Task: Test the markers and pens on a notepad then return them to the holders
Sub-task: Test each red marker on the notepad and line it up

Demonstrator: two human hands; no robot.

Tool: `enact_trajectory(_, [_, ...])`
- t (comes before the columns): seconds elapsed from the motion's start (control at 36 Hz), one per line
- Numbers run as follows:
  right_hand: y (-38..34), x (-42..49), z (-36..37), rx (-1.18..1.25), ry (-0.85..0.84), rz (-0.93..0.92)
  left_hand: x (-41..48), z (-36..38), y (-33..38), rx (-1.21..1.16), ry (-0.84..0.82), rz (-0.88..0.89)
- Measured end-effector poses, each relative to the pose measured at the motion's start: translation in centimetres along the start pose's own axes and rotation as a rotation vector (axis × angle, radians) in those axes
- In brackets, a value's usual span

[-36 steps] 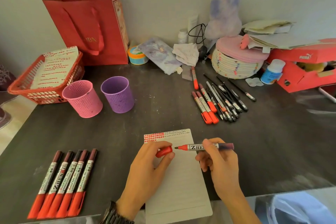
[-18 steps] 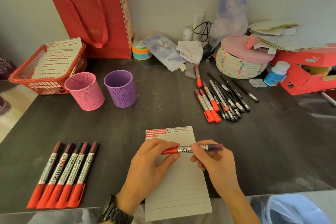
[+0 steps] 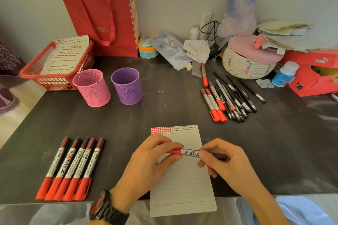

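A red marker (image 3: 190, 152) lies level above the lined notepad (image 3: 181, 184), with its red cap fitted on. My left hand (image 3: 146, 166) pinches the capped end and my right hand (image 3: 228, 162) grips the barrel. Red and black test marks fill the notepad's top lines. Several red-capped markers (image 3: 67, 168) lie in a row at the near left. A mixed pile of red markers and black pens (image 3: 226, 98) lies at the right. The pink holder (image 3: 92, 87) and purple holder (image 3: 127, 86) stand with nothing showing inside them.
A red basket (image 3: 54, 82) of marked sheets sits at the far left, beside a red paper bag (image 3: 102, 18). A woven pink-lidded box (image 3: 250, 60), a white bottle (image 3: 285, 74) and a red shoebox (image 3: 314, 73) crowd the far right. The table's front edge runs just under my wrists.
The cap in my left hand has been pushed onto the marker's tip, which was bare a second ago. Both hands have closed together over the notepad.
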State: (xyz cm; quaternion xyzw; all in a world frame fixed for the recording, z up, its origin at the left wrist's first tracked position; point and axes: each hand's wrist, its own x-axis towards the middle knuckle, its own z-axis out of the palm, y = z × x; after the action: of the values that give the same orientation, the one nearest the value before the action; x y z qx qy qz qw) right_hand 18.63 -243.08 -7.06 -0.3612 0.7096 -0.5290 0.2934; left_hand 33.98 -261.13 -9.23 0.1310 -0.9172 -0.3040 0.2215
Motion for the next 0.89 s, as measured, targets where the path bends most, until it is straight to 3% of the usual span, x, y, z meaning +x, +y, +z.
enact_trajectory(0.11, [-0.3, -0.5, 0.3, -0.182, -0.027, -0.07, 0.6, -1.4, 0.7, 0.006, -0.054, 0.032])
enact_trajectory(0.5, [-1.1, -2.5, 2.5, -0.18, 0.107, -0.181, 1.9, -4.7, 2.0, 0.071, -0.262, 0.047])
enact_trajectory(0.89, [-1.0, -3.2, 3.4, -0.126, 0.178, -0.139, 2.7, -5.6, 3.0, 0.033, -0.323, 0.023])
